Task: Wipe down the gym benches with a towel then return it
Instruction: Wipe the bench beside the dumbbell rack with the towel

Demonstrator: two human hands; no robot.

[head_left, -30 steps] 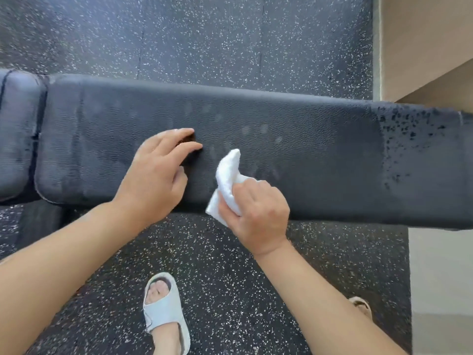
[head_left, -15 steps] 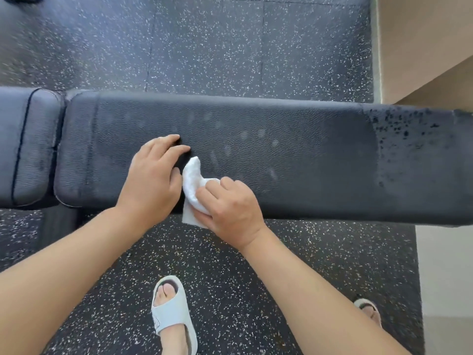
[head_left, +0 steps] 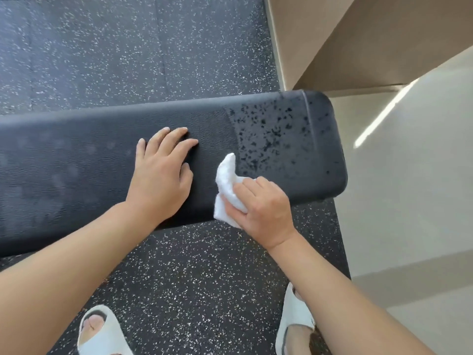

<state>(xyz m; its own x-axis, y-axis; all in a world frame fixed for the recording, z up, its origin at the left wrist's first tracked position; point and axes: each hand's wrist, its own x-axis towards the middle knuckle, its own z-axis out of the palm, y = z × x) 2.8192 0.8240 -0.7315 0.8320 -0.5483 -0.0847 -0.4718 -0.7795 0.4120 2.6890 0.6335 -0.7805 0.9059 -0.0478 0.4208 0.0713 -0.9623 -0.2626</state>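
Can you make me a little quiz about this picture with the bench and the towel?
1. True or false: the left hand holds the towel.
2. Which end of the bench shows dark speckles? A) near the wall B) under the left hand
3. Fill in: the right hand grips a white ____.

Key: 1 false, it lies flat on the bench; 2 A; 3 towel.

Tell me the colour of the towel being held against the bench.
White; the towel shows clearly in the head view, gripped in the right hand.
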